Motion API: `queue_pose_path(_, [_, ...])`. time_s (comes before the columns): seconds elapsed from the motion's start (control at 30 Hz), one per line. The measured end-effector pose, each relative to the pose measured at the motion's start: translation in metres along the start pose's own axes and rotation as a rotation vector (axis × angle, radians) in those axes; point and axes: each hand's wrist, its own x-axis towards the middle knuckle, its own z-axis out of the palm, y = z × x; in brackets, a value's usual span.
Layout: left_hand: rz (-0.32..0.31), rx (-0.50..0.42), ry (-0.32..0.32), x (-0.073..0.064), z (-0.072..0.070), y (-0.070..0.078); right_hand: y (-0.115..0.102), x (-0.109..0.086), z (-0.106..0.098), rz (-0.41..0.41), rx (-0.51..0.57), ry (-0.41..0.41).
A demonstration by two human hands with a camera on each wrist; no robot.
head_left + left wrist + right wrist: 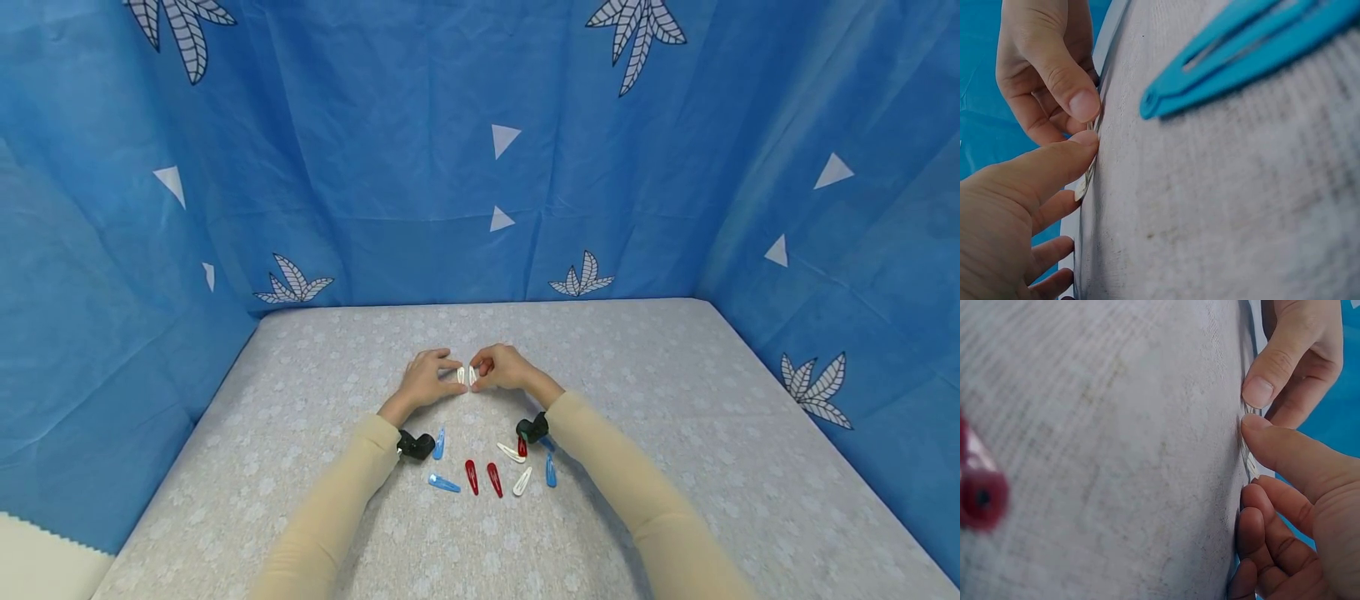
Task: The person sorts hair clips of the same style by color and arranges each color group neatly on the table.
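Note:
Two white snap hair clips stand side by side at the middle of the table, a narrow gap between them. My left hand pinches the left white hair clip between thumb and index finger; its other fingers spread away in the left wrist view. On the other side, my right hand has thumb and index finger at the two ends of the right white hair clip. In the right wrist view that clip shows as a thin edge against the cloth, and the thumbs of both hands nearly meet.
Nearer the body lie blue hair clips, red hair clips and white hair clips, scattered under and between the forearms. A black wrist camera hangs from each wrist. Blue curtains enclose the patterned tabletop.

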Motion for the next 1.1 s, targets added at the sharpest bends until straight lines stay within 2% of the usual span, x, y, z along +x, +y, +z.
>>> queue_pose_path(0.4, [-0.011,0.009,-0.009,-0.002,-0.001,0.002,0.0,0.0,0.001,0.005,-0.009,-0.001])
queue_pose_path(0.63, [0.007,0.006,-0.021,-0.001,-0.001,-0.001,0.0,-0.003,-0.004,0.005,0.016,-0.026])
queue_pose_path(0.83, [0.029,-0.054,-0.038,-0.005,-0.006,-0.004,0.004,-0.01,-0.012,-0.021,0.019,-0.028])
queue_pose_path(1.1, [0.02,-0.107,-0.05,-0.015,-0.012,-0.007,0.008,-0.029,-0.027,-0.08,0.034,-0.004])
